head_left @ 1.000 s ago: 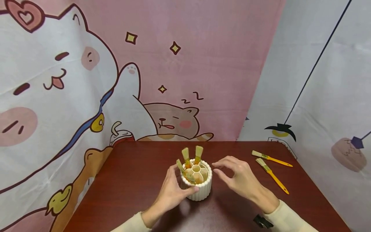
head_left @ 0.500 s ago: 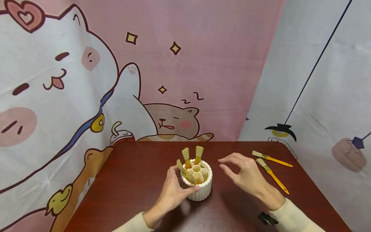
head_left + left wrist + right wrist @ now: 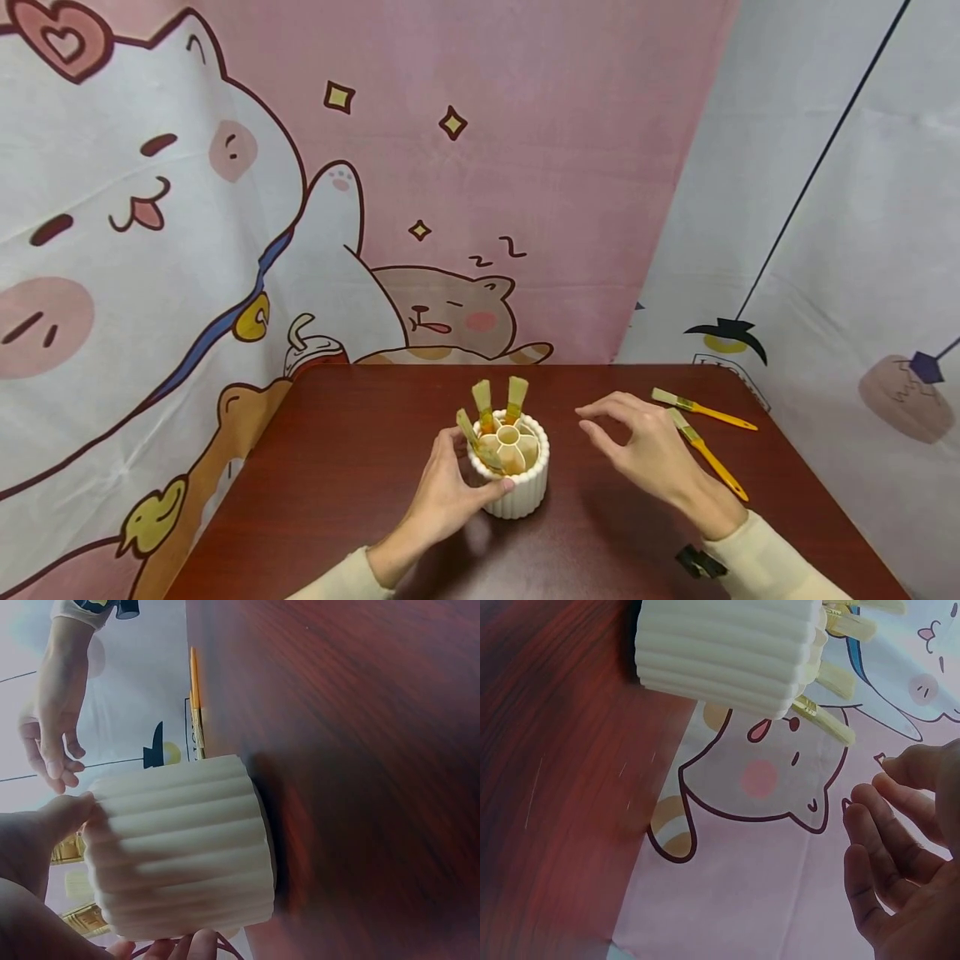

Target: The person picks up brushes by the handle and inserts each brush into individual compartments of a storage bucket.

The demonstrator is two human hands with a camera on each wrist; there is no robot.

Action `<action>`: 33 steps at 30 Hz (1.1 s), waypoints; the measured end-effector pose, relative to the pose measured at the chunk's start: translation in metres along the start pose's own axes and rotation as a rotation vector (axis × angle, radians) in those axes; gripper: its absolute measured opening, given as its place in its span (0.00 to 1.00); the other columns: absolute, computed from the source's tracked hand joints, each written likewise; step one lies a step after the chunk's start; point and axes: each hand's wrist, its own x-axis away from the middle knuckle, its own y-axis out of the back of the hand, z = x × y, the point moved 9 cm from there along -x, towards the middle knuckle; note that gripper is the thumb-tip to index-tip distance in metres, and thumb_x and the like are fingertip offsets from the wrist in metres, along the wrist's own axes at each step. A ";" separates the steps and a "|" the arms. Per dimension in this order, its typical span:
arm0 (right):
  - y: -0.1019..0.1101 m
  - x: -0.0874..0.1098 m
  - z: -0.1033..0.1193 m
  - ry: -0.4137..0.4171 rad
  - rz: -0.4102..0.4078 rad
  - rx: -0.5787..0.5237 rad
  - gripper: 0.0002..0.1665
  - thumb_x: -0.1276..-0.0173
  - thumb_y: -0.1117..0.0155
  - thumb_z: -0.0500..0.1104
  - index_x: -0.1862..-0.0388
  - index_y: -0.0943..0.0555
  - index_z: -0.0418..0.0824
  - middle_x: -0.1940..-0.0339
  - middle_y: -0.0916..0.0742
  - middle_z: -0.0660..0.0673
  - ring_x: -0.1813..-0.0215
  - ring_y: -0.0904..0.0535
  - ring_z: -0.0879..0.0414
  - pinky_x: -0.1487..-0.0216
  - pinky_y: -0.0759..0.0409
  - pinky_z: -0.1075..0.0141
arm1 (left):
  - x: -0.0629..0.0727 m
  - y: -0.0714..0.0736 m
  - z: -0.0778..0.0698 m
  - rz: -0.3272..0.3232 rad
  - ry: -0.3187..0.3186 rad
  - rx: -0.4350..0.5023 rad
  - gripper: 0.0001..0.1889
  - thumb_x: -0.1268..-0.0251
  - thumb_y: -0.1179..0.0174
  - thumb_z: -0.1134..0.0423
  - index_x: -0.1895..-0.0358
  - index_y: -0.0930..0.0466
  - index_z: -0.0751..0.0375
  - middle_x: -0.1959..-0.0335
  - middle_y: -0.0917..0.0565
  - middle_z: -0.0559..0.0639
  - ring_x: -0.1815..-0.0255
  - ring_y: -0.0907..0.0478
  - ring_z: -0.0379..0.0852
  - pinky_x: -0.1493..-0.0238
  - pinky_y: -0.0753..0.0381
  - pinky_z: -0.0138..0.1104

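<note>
A ribbed cream-white brush holder (image 3: 521,496) with a beaded rim and petal-shaped compartments stands upright on the table. My left hand (image 3: 442,496) grips it from the left, thumb at the near rim and fingers around the far side. Several flat paintbrushes (image 3: 516,400) stand in its back and left compartments, bristles up; their handles are mostly hidden inside. To the right of the holder, my right hand (image 3: 652,454) hovers with loosely bent fingers and nothing between them. In the right wrist view, bristles (image 3: 831,724) stick out past the holder's rim.
Two yellow-handled paintbrushes, one farther back (image 3: 712,415) and one nearer (image 3: 712,462), lie on the dark red-brown table (image 3: 337,467) at the right. A cartoon-printed cloth (image 3: 570,208) hangs behind the table. A black strap piece (image 3: 701,562) shows by the right sleeve.
My right hand has drawn away from the holder, to the right and slightly farther back. The left hand and the holder have stayed in place.
</note>
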 end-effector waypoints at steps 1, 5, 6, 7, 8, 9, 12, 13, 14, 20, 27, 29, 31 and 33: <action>0.001 0.000 -0.001 -0.002 -0.002 0.009 0.16 0.33 0.10 0.37 0.50 0.03 0.51 0.54 0.03 0.57 0.51 0.04 0.58 0.49 0.11 0.72 | 0.000 0.000 0.000 0.003 -0.003 0.003 0.49 0.47 0.06 0.49 0.26 0.27 0.60 0.33 0.17 0.56 0.32 0.16 0.53 0.31 0.12 0.49; 0.003 0.002 -0.005 -0.015 -0.010 0.046 0.15 0.34 0.10 0.38 0.51 0.04 0.51 0.54 0.03 0.58 0.52 0.04 0.58 0.50 0.11 0.71 | -0.001 0.001 0.000 0.018 -0.014 0.008 0.49 0.46 0.07 0.49 0.26 0.26 0.60 0.33 0.16 0.56 0.34 0.15 0.52 0.30 0.12 0.52; 0.004 0.002 -0.007 -0.026 -0.008 0.050 0.15 0.33 0.10 0.38 0.50 0.04 0.52 0.54 0.03 0.58 0.52 0.04 0.58 0.49 0.12 0.73 | -0.001 0.001 0.000 0.021 -0.016 0.007 0.49 0.46 0.07 0.49 0.26 0.26 0.60 0.33 0.16 0.56 0.34 0.15 0.52 0.30 0.12 0.52; 0.004 0.002 -0.008 -0.031 -0.008 0.050 0.16 0.33 0.10 0.38 0.50 0.04 0.52 0.54 0.03 0.58 0.52 0.04 0.58 0.49 0.12 0.73 | -0.002 0.001 0.000 0.025 -0.015 0.006 0.49 0.46 0.07 0.49 0.26 0.26 0.60 0.33 0.16 0.57 0.34 0.15 0.52 0.31 0.12 0.53; 0.005 0.003 -0.009 -0.036 -0.010 0.048 0.16 0.34 0.10 0.37 0.50 0.04 0.52 0.54 0.03 0.58 0.52 0.04 0.58 0.49 0.12 0.72 | -0.002 0.001 0.001 0.029 -0.016 0.005 0.49 0.45 0.07 0.49 0.25 0.26 0.60 0.33 0.16 0.57 0.34 0.15 0.52 0.31 0.12 0.53; 0.005 0.003 -0.011 -0.041 -0.011 0.043 0.16 0.34 0.10 0.36 0.50 0.04 0.51 0.54 0.03 0.58 0.53 0.04 0.58 0.49 0.12 0.73 | -0.002 0.002 0.001 0.031 -0.020 0.003 0.49 0.45 0.07 0.49 0.25 0.26 0.60 0.33 0.16 0.57 0.34 0.15 0.53 0.31 0.12 0.53; 0.006 0.004 -0.015 -0.053 -0.017 0.025 0.17 0.34 0.10 0.35 0.50 0.04 0.51 0.54 0.03 0.57 0.54 0.05 0.57 0.49 0.14 0.76 | -0.003 0.003 0.001 0.043 -0.025 -0.002 0.49 0.44 0.07 0.48 0.25 0.25 0.60 0.32 0.15 0.57 0.34 0.14 0.53 0.32 0.12 0.52; 0.006 0.005 -0.016 -0.053 -0.019 0.025 0.17 0.34 0.10 0.34 0.51 0.04 0.50 0.54 0.03 0.57 0.54 0.05 0.58 0.50 0.15 0.76 | -0.004 0.004 0.001 0.049 -0.025 0.004 0.48 0.44 0.08 0.48 0.24 0.25 0.61 0.32 0.15 0.57 0.34 0.14 0.54 0.32 0.12 0.52; 0.006 0.005 -0.017 -0.053 -0.022 0.025 0.17 0.35 0.10 0.34 0.51 0.04 0.50 0.54 0.03 0.57 0.55 0.05 0.58 0.51 0.15 0.76 | -0.004 0.004 0.002 0.056 -0.026 0.012 0.48 0.43 0.08 0.49 0.24 0.25 0.61 0.31 0.15 0.57 0.34 0.13 0.54 0.32 0.12 0.53; 0.009 0.009 -0.027 -0.057 -0.046 0.048 0.15 0.35 0.10 0.34 0.52 0.03 0.48 0.56 0.02 0.55 0.57 0.07 0.56 0.53 0.18 0.72 | -0.005 0.003 0.003 0.100 -0.025 0.101 0.48 0.40 0.09 0.54 0.22 0.26 0.65 0.30 0.14 0.63 0.33 0.09 0.63 0.29 0.09 0.61; 0.011 0.014 -0.036 -0.072 -0.063 0.061 0.15 0.36 0.11 0.33 0.53 0.03 0.45 0.57 0.02 0.54 0.56 0.10 0.54 0.52 0.20 0.72 | -0.005 0.005 0.002 0.119 -0.029 0.111 0.48 0.38 0.10 0.55 0.20 0.26 0.67 0.30 0.14 0.65 0.32 0.09 0.67 0.29 0.09 0.63; 0.012 0.016 -0.039 -0.080 -0.064 0.062 0.15 0.36 0.11 0.33 0.53 0.02 0.46 0.57 0.02 0.54 0.56 0.10 0.53 0.53 0.20 0.72 | -0.006 0.005 0.002 0.122 -0.029 0.105 0.48 0.38 0.10 0.55 0.20 0.26 0.67 0.30 0.15 0.66 0.32 0.09 0.67 0.29 0.09 0.63; 0.012 0.017 -0.042 -0.092 -0.061 0.057 0.15 0.35 0.11 0.33 0.53 0.02 0.46 0.58 0.02 0.54 0.58 0.11 0.53 0.55 0.22 0.74 | -0.006 0.005 0.003 0.123 -0.025 0.094 0.48 0.37 0.10 0.55 0.19 0.26 0.66 0.29 0.17 0.67 0.31 0.10 0.67 0.29 0.09 0.63; 0.012 0.020 -0.047 -0.107 -0.055 0.056 0.15 0.35 0.11 0.33 0.52 0.02 0.47 0.58 0.02 0.54 0.59 0.11 0.53 0.56 0.23 0.75 | -0.006 0.005 0.004 0.126 -0.018 0.092 0.48 0.37 0.10 0.55 0.18 0.26 0.66 0.28 0.19 0.68 0.31 0.11 0.69 0.29 0.09 0.63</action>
